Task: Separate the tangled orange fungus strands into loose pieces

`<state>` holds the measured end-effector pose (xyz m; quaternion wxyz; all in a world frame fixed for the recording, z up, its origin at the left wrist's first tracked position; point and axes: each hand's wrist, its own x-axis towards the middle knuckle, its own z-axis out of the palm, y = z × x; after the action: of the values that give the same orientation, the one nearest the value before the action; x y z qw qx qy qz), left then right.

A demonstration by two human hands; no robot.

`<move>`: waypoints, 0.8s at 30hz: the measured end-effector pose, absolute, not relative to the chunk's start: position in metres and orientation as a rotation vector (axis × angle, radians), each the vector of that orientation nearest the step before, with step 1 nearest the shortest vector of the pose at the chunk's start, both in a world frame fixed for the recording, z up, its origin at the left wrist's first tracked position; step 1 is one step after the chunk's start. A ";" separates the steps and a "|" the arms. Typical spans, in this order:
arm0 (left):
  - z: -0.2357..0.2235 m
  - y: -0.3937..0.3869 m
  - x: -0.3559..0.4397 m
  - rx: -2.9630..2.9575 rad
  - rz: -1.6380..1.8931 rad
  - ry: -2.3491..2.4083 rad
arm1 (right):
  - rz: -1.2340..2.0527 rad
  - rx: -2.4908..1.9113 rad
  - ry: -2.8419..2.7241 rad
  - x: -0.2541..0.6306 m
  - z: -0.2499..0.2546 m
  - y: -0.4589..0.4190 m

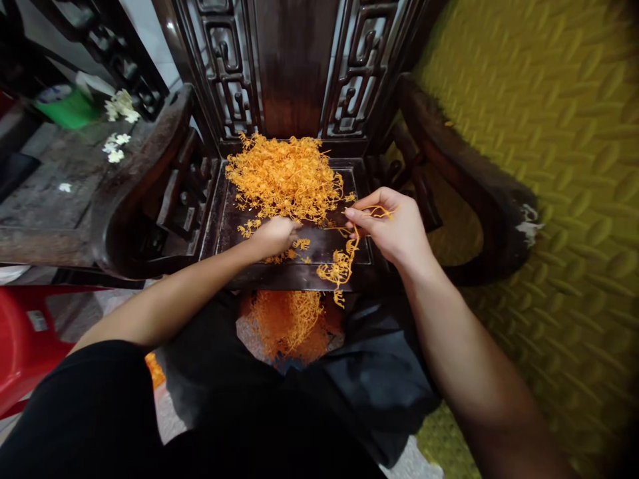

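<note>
A heap of orange, thin-stemmed plastic sprigs lies on the seat of a dark carved wooden chair. My left hand is closed just in front of the heap, among a few loose bits; its fingertips are mostly hidden, so what they hold cannot be made out. To the right, my right hand pinches an orange strand between thumb and fingers, and part of it crosses the palm. Below that hand, a branching orange sprig hangs over the front edge of the seat.
Under the seat front, between the knees, stands an orange mesh-like container with more sprigs. Curved armrests flank the seat. On a side table at left are white flowers and a green tub. A red stool is lower left.
</note>
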<state>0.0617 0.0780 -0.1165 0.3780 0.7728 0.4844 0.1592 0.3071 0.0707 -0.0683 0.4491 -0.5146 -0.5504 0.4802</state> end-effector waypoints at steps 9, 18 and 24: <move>-0.062 0.048 0.098 1.287 0.595 0.975 | 0.731 -1.076 -1.691 0.280 -0.062 0.064; -0.058 0.041 0.100 1.283 0.709 0.978 | 0.728 -1.040 -1.595 0.274 -0.060 0.057; -0.049 0.053 0.070 1.481 0.965 1.212 | 1.052 -1.208 -1.827 0.291 -0.054 0.053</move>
<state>0.0703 0.0526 -0.0490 0.4789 0.6066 0.4964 0.3954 0.2914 0.0531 -0.0539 0.3485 -0.4661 -0.7048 0.4057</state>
